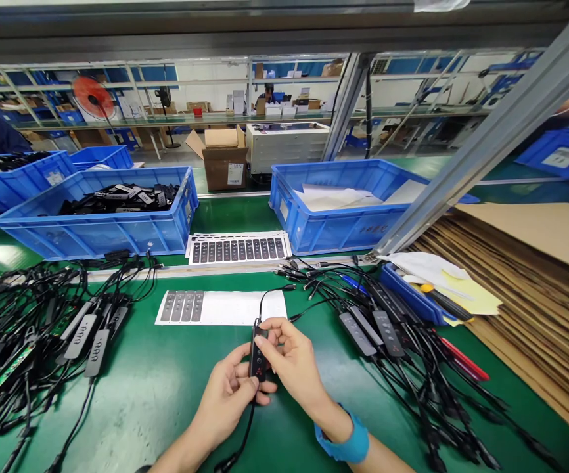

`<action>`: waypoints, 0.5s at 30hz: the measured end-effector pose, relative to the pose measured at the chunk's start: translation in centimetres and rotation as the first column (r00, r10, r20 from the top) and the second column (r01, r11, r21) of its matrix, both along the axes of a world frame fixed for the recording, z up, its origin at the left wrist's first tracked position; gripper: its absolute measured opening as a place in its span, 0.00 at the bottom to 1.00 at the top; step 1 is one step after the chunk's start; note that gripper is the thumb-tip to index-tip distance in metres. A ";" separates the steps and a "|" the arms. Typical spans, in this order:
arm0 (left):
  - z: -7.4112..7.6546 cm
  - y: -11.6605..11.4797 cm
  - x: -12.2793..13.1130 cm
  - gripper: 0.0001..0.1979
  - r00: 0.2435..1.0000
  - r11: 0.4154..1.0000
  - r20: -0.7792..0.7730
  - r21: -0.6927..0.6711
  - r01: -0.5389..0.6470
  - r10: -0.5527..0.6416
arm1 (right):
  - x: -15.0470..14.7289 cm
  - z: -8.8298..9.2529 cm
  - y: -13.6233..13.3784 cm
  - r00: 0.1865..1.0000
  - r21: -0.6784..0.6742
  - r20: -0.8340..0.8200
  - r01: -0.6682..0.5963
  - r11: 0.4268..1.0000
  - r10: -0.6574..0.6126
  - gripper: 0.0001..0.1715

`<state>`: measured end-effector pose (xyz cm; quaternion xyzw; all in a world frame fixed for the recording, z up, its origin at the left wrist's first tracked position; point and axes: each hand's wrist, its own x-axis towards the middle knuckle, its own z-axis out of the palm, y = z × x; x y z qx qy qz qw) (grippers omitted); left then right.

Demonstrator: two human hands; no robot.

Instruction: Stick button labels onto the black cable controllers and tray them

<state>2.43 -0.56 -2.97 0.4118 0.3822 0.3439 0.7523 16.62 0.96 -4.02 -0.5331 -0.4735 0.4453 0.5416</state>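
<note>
L hand is cradling a black inline cable module from below, w/ fingers curled round it, while R hand is pinching its upper end, so both hands are together & clamped on it over the bench. A blue wrist strap is circling the R wrist. The module's thin black cable is rising toward a white label sheet & also dropping past the L wrist. The marks on the module are prob. buttons, but they're hard to make out. Heaps of black cabled modules are lying either side on the green bench. Further off, blue crates are holding black parts & white paper.
</note>
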 end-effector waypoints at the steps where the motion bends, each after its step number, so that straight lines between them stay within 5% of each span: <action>1: -0.1 0.0 0.0 0.36 1.000 1.000 -0.002 -0.001 -0.006 0.006 | 0.0 -0.1 0.1 1.000 -0.003 0.006 0.008 1.000 -0.008 0.16; 5: -0.2 0.0 0.1 0.36 1.000 0.999 -0.004 -0.028 -0.028 0.028 | 0.3 -0.1 0.3 1.000 -0.044 -0.005 -0.009 0.999 0.009 0.25; 10: 0.4 0.2 0.0 0.34 1.000 1.000 0.016 -0.026 -0.012 0.012 | 0.3 0.6 0.1 0.960 -0.148 -0.044 -0.279 0.949 0.275 0.44; 15: 0.4 0.3 0.1 0.26 0.999 0.999 -0.027 -0.020 0.029 -0.029 | 0.3 0.3 0.4 0.969 -0.084 -0.017 -0.248 0.965 0.248 0.18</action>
